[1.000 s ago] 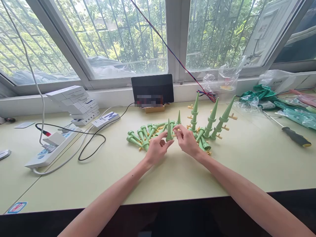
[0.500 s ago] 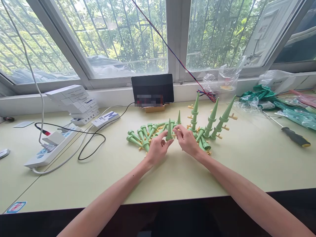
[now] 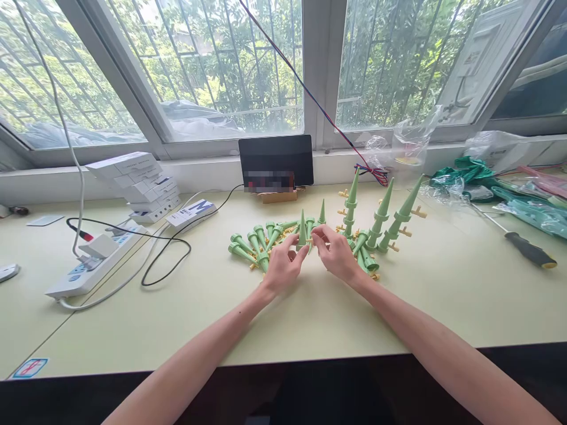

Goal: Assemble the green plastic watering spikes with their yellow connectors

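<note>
Left hand (image 3: 283, 262) grasps a green spike (image 3: 302, 229) by its base between thumb and fingers; spike stands near-upright, point up, at the centre of the table (image 3: 177, 330), its lowest part covered by the thumb. Right hand (image 3: 339, 255) is just right of it, fingers curled in toward a small yellow valve (image 3: 309, 241) at the spike's side; fingertips overlap, so whether they pinch the valve cannot be told. Beyond the hands, a heap (image 3: 252, 239) of green spikes spreads left, partly hidden by the left hand; count not possible. Another spike (image 3: 322, 211) points up at the far side, its lower end blocked by the right hand. Right of the right hand, loose spikes (image 3: 365, 260) lie near three stacks (image 3: 379, 221) with yellow valves sticking out; the leftmost stack's foot is obscured. Far centre: a dark tablet (image 3: 277, 158), lower part blurred out. Far right: bags (image 3: 465, 171), contents unclear, cut by the frame edge. At the left edge, a white object (image 3: 9, 272) is cropped.
</note>
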### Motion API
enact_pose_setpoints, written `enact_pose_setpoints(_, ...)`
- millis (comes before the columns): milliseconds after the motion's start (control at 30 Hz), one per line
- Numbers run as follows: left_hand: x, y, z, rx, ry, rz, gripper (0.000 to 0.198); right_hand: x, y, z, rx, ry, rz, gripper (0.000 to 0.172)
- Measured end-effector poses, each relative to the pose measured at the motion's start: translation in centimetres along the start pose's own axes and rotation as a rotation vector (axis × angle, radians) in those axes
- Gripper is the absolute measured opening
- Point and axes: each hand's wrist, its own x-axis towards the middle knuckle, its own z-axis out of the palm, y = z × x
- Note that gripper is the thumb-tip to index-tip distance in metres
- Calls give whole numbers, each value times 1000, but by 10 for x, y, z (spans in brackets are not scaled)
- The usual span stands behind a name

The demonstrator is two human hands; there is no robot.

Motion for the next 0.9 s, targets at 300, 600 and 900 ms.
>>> enact_pose_setpoints(300, -2, -5, 0, -32, -31, 9, 41, -1, 2, -1, -1, 6, 13, 18)
enact_pose_setpoints(600, -3, -2, -2, -63, -53, 3, 42, -3, 0, -1, 38, -6, 32, 18)
enact_pose_setpoints(900, -4, -2, 1, -52, -82, 53, 38, -1, 4, 1, 61, 4, 42, 22)
